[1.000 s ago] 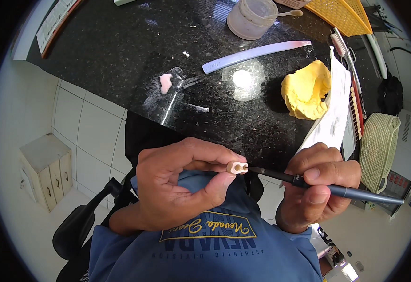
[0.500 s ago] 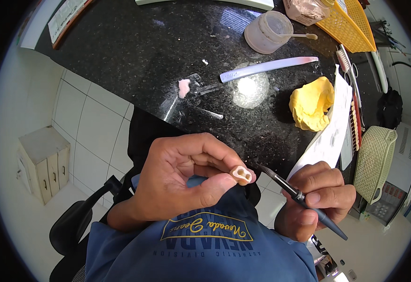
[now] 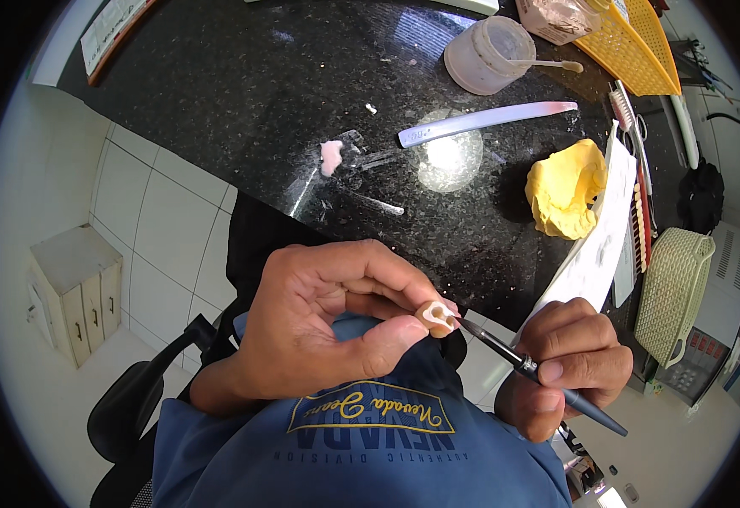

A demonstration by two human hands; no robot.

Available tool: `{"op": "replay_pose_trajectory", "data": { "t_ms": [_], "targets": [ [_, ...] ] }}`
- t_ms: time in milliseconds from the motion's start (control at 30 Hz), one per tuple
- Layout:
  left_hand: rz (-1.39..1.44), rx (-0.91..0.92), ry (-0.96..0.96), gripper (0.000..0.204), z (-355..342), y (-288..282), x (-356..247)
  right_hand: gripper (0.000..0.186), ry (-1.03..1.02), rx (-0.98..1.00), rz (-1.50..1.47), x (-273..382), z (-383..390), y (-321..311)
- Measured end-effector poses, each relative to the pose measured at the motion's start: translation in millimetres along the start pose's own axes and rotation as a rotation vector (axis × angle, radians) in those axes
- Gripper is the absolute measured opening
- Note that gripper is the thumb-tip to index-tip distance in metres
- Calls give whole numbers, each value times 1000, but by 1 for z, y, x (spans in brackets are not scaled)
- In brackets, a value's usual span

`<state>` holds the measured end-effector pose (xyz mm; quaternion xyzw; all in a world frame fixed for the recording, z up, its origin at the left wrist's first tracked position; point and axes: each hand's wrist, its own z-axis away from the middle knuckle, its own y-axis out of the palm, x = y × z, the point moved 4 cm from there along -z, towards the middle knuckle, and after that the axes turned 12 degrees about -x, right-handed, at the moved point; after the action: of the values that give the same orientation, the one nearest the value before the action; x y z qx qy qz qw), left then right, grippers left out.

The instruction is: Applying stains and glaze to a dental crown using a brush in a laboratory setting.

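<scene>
Between the thumb and fingers of my left hand (image 3: pixel 328 313) is a small beige dental piece (image 3: pixel 437 318) with a white rim and hollows facing up. My right hand (image 3: pixel 575 364) grips a dark grey-blue slim brush-like tool (image 3: pixel 501 347); its fine tip is at the right edge of the piece, where I cannot tell whether it touches. Both hands are in front of my blue shirt, below the counter's near edge. On the black speckled counter (image 3: pixel 243 102) lie a pink dab (image 3: pixel 331 157), a pale lilac spatula (image 3: pixel 484 123) and a yellow putty mould (image 3: pixel 565 186).
At the back stand a cloudy jar (image 3: pixel 480 59) with a small stick and a yellow basket (image 3: pixel 637 51). Along the right lie a white paper strip (image 3: pixel 590 258), a toothbrush (image 3: pixel 620 110) and a cream woven basket (image 3: pixel 670 296). A chair armrest (image 3: pixel 120 406) and cabinet (image 3: pixel 78 288) are left.
Since a second ago the piece has tilted and moved slightly down and right. The right hand's tool swung to a steeper slant, pulled away half a second ago, and its tip is back at the piece.
</scene>
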<state>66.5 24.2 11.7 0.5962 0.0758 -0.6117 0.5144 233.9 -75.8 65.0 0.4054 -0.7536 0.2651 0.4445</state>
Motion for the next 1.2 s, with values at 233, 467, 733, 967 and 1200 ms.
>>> {"op": "replay_pose_trajectory", "data": {
  "t_ms": [233,467,733,967,1200],
  "targets": [
    [1,3,-12,17,0,0,-1,20,-37,19,24,1,1,-2],
    [18,10,-20,17,-1,0,0,16,-11,25,-7,3,2,-9],
    [6,6,-23,17,-1,-1,0,16,7,64,-17,1,2,-9],
    [8,1,-23,17,-1,-1,-1,15,-27,84,-19,0,1,-8],
    [16,-2,-30,17,-2,0,0,14,-69,13,-49,-1,2,-9]
  ]
}}
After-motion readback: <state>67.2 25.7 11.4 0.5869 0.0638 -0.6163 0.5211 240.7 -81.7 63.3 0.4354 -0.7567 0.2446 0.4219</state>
